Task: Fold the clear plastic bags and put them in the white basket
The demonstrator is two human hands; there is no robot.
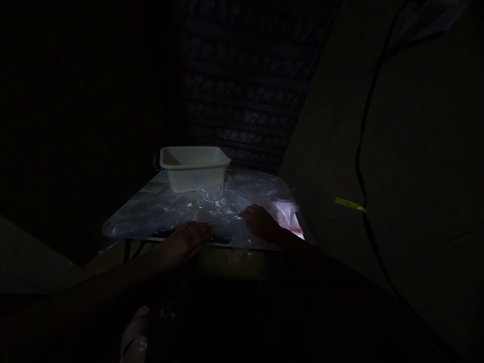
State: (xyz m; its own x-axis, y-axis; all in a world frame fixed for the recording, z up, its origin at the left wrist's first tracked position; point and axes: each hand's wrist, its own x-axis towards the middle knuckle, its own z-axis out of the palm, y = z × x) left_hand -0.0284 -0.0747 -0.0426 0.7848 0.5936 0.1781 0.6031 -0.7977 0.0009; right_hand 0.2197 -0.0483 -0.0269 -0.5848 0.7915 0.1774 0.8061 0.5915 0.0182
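Clear, crinkled plastic film (162,212) spreads over the tabletop in dim light; whether it is a sheet or large bags I cannot tell. My left hand (188,239) lies on its near edge with the fingers stretched out to the right, holding nothing. To the right, my right hand (259,222) has its fingers bent and closed on a fold of the film. A dark flat thing (221,241) shows partly under the film between the hands. Behind them, a cream plastic tub (196,177) stands upright on the table.
A brightly lit sheet with pink on it (290,219) lies at the table's right edge. A black cable (361,166) with a yellow tag (348,204) runs down the right-hand panel (423,151). Rows of faintly shiny wrapped items (242,116) fill the dark background.
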